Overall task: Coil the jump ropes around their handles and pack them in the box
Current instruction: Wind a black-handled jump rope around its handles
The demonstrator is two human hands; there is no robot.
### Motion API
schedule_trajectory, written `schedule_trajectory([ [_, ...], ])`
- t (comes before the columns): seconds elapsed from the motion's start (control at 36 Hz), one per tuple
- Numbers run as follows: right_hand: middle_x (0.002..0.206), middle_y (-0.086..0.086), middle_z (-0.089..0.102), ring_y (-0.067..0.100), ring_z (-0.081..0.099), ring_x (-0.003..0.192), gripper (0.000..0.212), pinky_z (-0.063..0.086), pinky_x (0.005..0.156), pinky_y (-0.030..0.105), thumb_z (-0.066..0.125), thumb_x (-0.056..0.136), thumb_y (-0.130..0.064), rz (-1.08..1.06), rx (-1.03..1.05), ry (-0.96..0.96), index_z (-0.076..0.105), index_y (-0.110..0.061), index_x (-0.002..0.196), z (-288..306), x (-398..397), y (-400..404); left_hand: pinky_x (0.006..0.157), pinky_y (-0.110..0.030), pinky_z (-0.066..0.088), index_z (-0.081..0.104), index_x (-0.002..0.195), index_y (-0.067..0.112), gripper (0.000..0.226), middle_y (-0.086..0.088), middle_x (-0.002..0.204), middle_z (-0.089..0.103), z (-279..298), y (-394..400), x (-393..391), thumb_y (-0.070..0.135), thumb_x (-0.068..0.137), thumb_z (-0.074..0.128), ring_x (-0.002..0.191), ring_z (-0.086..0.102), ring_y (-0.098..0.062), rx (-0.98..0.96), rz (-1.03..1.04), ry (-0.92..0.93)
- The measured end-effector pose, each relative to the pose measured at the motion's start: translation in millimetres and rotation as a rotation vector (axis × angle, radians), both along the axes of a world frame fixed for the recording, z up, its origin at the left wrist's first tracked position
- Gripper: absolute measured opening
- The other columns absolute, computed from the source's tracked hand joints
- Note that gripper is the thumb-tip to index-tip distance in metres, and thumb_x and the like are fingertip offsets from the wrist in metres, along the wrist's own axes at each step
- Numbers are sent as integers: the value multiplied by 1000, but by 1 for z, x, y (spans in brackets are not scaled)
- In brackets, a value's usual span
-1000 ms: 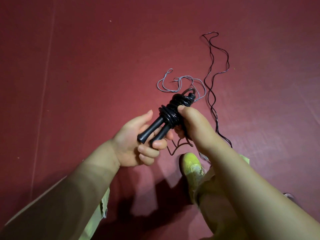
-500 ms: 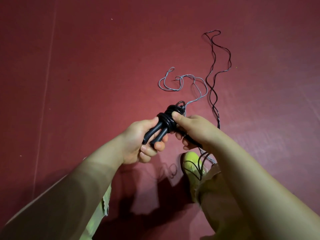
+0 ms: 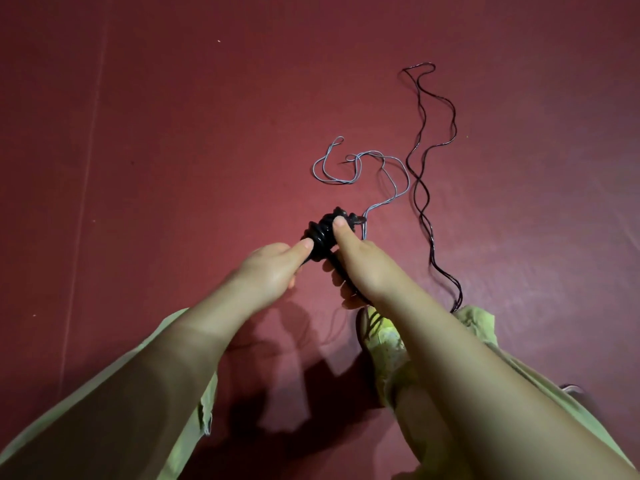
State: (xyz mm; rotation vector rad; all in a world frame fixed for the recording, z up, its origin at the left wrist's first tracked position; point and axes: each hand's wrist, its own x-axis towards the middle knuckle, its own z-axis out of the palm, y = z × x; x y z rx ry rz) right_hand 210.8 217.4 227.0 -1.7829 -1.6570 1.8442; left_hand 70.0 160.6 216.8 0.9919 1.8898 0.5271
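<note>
Two hands hold black coiled jump rope [image 3: 327, 233] above red floor [image 3: 173, 133]: left hand [image 3: 273, 268] grips handles, right hand [image 3: 360, 265] pinches coil. Grey rope [image 3: 360, 168], black rope [image 3: 420, 188] loose behind. Yellow shoe [image 3: 384, 337] below.

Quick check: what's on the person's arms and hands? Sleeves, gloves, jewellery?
Both hands are bare: left hand and right hand, no gloves, rings or watch visible. Forearms are uncovered too. Loose pale yellow-green fabric shows beside the left forearm; whether it is a sleeve is unclear.
</note>
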Motion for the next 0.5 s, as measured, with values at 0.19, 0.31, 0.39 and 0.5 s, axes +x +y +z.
schedule_trajectory([
  [0.19,81,4,63,18,56,61,71,46,60,27,22,95,-66,29,-59,30,65,-11,104,1,6,3,61,-32,31,51,70,15,41,2,67,47,-4,0,-2,51,91,50,66,43,-21,16,21,115],
  [0.31,86,4,64,19,58,65,68,46,65,30,29,93,-69,-2,-101,76,66,-13,106,3,5,2,55,-32,28,56,79,14,38,5,67,46,-3,0,-2,51,87,56,63,42,-15,45,43,128],
  [0.39,82,3,62,18,57,63,53,45,65,30,38,94,-64,-45,-109,140,65,-19,89,5,3,-1,56,-31,28,58,85,9,38,4,67,46,-4,0,-3,46,84,64,62,41,-16,85,109,54],
  [0.5,74,0,60,15,54,57,42,43,63,28,49,93,-56,-108,-105,220,68,-20,86,5,1,-1,57,-30,26,56,86,8,46,4,63,42,-2,1,-6,48,74,73,59,37,-15,103,154,-136],
])
